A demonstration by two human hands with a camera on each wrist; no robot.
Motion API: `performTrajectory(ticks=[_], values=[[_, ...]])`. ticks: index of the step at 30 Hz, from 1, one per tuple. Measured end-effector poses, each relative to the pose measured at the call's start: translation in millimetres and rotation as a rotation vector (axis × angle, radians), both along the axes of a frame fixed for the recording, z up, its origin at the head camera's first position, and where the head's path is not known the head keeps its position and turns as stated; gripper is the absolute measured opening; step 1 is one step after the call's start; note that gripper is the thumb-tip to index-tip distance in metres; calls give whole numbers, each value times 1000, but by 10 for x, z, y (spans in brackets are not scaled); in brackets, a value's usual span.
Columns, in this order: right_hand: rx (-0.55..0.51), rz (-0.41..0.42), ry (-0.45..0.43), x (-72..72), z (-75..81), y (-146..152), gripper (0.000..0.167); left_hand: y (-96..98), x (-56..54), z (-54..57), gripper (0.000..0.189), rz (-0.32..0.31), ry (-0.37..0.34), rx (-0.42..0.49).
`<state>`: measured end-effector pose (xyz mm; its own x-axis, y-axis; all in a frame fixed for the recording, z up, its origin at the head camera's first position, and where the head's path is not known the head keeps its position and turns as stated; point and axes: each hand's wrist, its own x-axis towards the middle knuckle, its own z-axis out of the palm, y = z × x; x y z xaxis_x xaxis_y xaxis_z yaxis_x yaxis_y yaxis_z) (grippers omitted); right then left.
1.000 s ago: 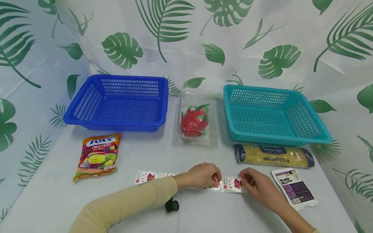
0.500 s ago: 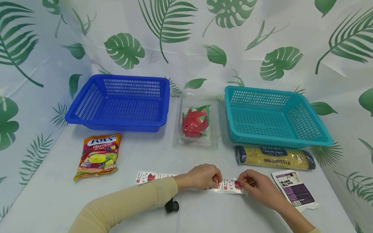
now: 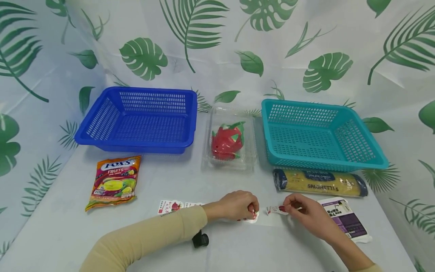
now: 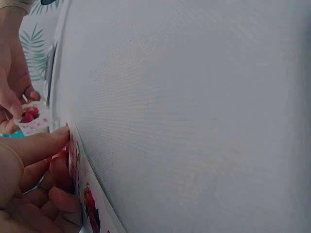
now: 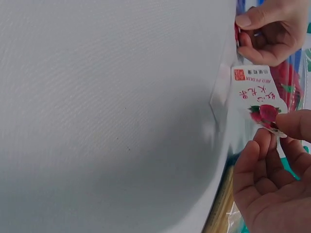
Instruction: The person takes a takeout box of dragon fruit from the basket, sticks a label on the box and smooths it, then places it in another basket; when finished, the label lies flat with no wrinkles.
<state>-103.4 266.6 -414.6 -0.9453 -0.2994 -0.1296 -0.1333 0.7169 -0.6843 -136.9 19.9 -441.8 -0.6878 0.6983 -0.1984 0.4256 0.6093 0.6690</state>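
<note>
A strip of dragon fruit stickers [image 3: 170, 206] lies across the table, partly covered by my left forearm. My left hand [image 3: 238, 205] pinches the strip near its right part, thumb on top in the left wrist view. Between thumb and fingers my right hand [image 3: 310, 219] holds a single sticker [image 5: 260, 92] by its fruit-printed end. That sticker is curled and raised over the bare backing [image 3: 272, 220] at the strip's right end. Behind the hands stands a clear plastic box [image 3: 250, 151] with a red and green dragon fruit [image 3: 227, 142] inside.
A blue basket [image 3: 136, 145] stands back left, a teal basket [image 3: 326, 163] back right. Candy bag [image 3: 115, 183] lies at left. Spaghetti pack [image 3: 319, 183] and a purple-white packet [image 3: 350, 223] lie right, the packet partly behind my right hand. A black object [image 3: 200, 240] sits below my left forearm.
My right hand has peeled the end sticker off its backing and moved slightly right and up with it. My left hand has stayed in place on the strip.
</note>
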Motion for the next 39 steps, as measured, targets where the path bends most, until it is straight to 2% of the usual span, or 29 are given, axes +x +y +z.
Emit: performTrajectory(ticks=[8,14,19,26,34,39], values=[[-7,-3,28,-44,14,-53,12,-11,13,23,11,-27,54,-7],[-31,44,69,-97,29,-71,16,-24,-18,80,15,-9,61,65],[-100,87,-3,-144,41,-84,22,-29,-43,133,22,-6,42,163],[-160,132,-86,-182,64,-127,27,-41,-55,119,23,-24,-74,329],[-225,144,-154,-198,94,-175,32,-50,-62,124,11,-54,-64,334],[-215,128,-155,-209,98,-192,34,-70,-57,105,12,-6,-70,360]])
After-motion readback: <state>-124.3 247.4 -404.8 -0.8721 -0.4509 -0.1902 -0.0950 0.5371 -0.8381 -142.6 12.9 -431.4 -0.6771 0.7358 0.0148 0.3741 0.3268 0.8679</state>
